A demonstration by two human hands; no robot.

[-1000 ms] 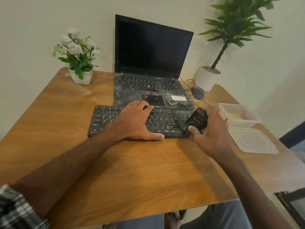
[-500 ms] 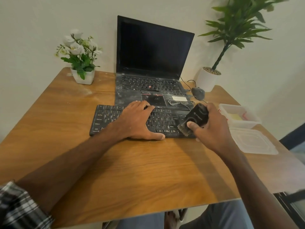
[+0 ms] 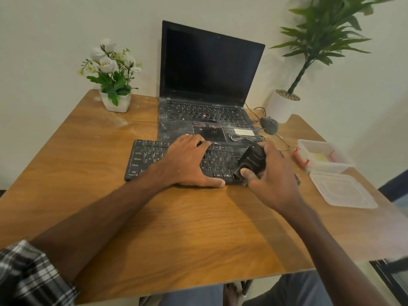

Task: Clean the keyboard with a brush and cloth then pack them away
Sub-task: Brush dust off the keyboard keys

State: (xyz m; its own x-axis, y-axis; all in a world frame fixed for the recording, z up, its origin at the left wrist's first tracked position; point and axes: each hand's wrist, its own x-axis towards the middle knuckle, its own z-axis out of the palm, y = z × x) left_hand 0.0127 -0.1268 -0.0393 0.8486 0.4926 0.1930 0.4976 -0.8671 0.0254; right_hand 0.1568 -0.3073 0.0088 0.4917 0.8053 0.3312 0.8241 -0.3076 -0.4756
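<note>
far to the left of both hands, a white square pot of white flowers (image 3: 114,103) stands on the wooden table (image 3: 88,173). next comes the black slim keyboard (image 3: 148,159), its long axis running left to right, just in front of the open black laptop (image 3: 207,80). the left hand (image 3: 187,165) lies flat on the middle of the keyboard. its fingers (image 3: 196,141) are straight and spread over the keys, holding nothing and seemingly pinning the board down. just right of those fingers, over the keyboard's right end, the right hand (image 3: 276,184) grips a black block-shaped brush (image 3: 251,161), thumb on its near face and the other fingers wrapped round the far side. the bristles are hidden, so i cannot tell whether they touch the keys. most of the keyboard lies leftward from the right fingers, along its long axis, so brush strokes would likely run that way, and the left hand would have to shift aside. further right, well apart from the brush, a clear plastic box (image 3: 344,161) holds what looks like a yellow cloth (image 3: 319,157). its clear flat lid (image 3: 342,188) lies beside it. the right hand is the nearer one for packing away.
</note>
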